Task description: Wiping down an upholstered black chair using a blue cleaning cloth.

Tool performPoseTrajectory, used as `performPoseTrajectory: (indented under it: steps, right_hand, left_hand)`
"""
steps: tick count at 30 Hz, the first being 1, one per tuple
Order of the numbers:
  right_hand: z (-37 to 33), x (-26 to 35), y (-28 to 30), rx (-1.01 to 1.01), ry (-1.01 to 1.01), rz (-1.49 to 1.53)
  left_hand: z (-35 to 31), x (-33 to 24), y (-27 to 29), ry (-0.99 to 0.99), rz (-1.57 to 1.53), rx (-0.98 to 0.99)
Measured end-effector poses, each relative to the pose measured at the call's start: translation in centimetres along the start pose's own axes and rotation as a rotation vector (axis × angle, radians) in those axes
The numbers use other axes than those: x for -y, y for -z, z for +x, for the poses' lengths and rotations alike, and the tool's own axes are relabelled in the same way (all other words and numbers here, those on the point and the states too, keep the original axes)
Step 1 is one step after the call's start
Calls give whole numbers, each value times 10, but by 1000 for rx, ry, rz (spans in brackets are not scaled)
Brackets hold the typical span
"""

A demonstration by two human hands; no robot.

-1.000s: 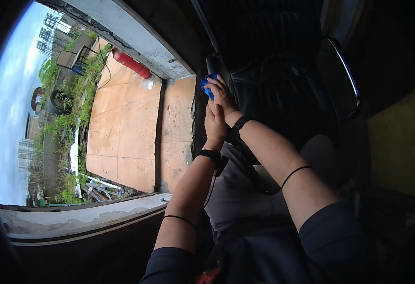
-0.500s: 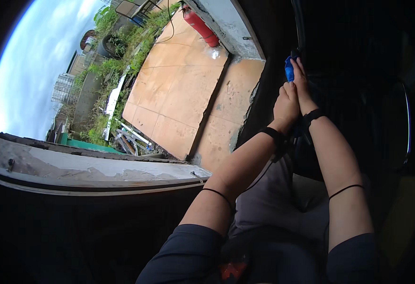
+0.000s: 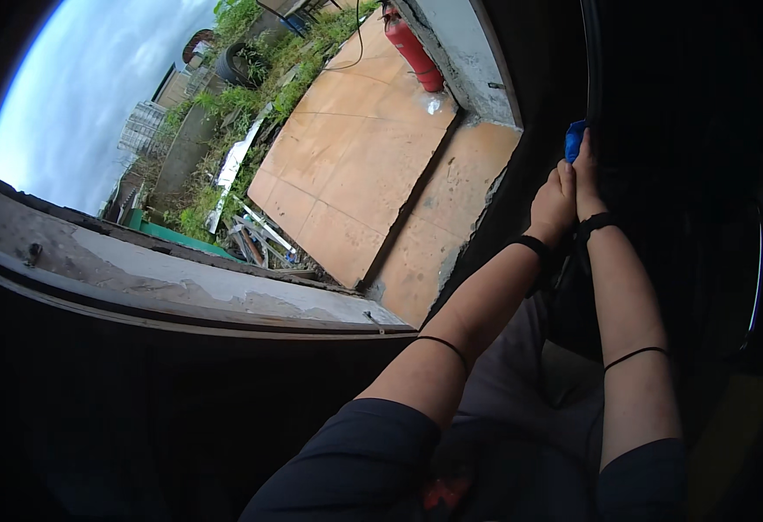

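In the head view, a crumpled blue cloth (image 3: 575,142) sits toward 2 o'clock from the centre. The right hand (image 3: 586,178) lies against it, fingers extended close together; whether they pinch it cannot be told. The left hand (image 3: 555,202) presses beside the right, just below the cloth, its fingers bent, their grip hidden. A red fire extinguisher (image 3: 414,54) lies toward 12 o'clock on orange tiles (image 3: 338,165), and a tyre (image 3: 229,66) toward 11.
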State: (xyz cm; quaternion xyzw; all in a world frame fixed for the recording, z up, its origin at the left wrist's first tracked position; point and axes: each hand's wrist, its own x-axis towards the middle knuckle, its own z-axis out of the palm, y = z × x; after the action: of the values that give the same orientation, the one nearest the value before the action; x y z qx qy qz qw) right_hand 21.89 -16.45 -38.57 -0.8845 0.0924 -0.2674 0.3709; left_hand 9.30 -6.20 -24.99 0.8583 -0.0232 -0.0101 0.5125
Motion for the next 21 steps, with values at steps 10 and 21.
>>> performPoseTrajectory:
  steps: [10, 21]
  right_hand:
    - [-73, 94, 54, 49, 269, -153]
    - [-75, 121, 83, 346, 221, -201]
  left_hand:
    - [-60, 51, 20, -51, 23, -85]
    - [-77, 67, -1, -153, 124, -335]
